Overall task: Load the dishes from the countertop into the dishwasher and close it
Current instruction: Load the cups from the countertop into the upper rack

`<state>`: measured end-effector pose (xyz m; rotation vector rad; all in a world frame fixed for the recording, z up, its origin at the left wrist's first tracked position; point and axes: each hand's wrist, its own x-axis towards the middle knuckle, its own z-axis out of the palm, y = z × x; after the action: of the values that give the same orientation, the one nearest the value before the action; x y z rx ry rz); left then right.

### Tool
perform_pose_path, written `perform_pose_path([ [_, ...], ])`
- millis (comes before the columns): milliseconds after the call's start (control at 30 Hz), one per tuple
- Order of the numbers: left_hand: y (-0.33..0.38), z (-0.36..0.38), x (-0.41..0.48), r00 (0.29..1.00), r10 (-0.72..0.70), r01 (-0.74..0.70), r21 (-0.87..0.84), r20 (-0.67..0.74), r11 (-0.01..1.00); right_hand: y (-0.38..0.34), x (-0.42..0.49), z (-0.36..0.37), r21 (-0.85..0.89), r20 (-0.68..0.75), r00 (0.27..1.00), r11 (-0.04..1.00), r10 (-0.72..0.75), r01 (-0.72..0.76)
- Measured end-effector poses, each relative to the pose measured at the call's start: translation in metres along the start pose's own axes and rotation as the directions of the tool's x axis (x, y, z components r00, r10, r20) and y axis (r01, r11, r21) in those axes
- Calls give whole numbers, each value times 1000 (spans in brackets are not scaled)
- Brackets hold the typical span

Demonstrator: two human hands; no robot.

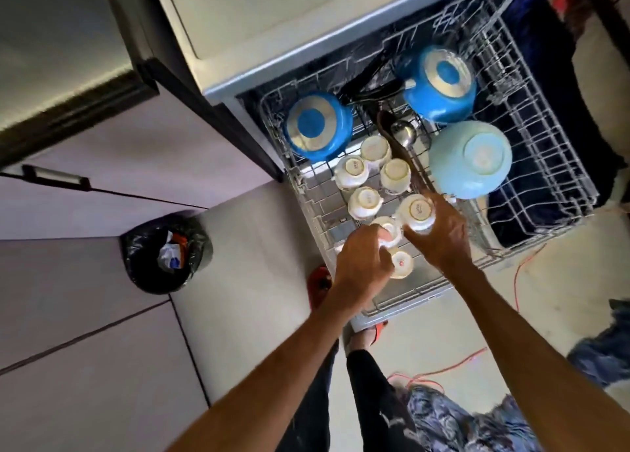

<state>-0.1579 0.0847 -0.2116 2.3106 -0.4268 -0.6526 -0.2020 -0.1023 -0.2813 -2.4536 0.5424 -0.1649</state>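
Near cup [389, 230] and far cup [416, 211] sit inverted at the front of the rack [552, 165]. Likely light, stiff, glaze-slick, chip-prone. Left hand [364, 259] wraps the near cup, right hand [443, 235] the far cup. Hold the walls, set down softly.

Two dark-blue pots [318, 126] are counted, both upside down along the far edge of the dishwasher rack [545, 165]. One pale-blue bowl [470, 160] is seen, also overturned, toward the right of the rack. Seven white cups [353, 172] can be made out, base up, on the left half of the rack. An eighth may be hidden at the left edge, but this cannot be told. One steel ladle [404, 134] and one dark spoon [397, 148] are counted between the pots and the cups. Two hands are seen, the left hand [361, 264] and the right hand [441, 237], and one cup is gripped by each. One black-lined bin [167, 250] is counted on the floor [255, 281].
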Motion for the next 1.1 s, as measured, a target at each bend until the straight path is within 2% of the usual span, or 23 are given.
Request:
perform_pose_path([
  [300,-25,16,7,1000,12,-13,-44,-19,999,16,7,23,-87,65,996,995,58,-52],
  [400,-28,17,8,1000,19,-19,-43,-15,999,17,6,23,-94,130,986,991,104,-92],
  [600,-18,19,9,993,116,-116,0,-35,993,15,-3,19,-74,145,979,989,141,-131],
  [700,-10,24,7,985,169,-169,21,-34,985,6,-19,1,-30,59,985,987,161,-159],
  [767,-1,31,1,978,206,-207,15,26,978,-6,-37,-22,68,-106,981,986,161,-154],
  [833,16,40,-11,970,215,-211,-44,116,977,-13,-62,-47,128,-286,933,974,218,-188],
  [900,33,52,-27,958,220,-205,-97,185,974,-9,-91,-61,180,-405,860,949,310,-257],
  [1000,51,88,-53,920,273,-245,-132,282,960,16,-128,-67,259,-452,766,889,457,-378],
  [1100,52,132,-73,875,259,-263,-49,408,964,47,-146,-54,366,-406,715,818,569,-444],
])
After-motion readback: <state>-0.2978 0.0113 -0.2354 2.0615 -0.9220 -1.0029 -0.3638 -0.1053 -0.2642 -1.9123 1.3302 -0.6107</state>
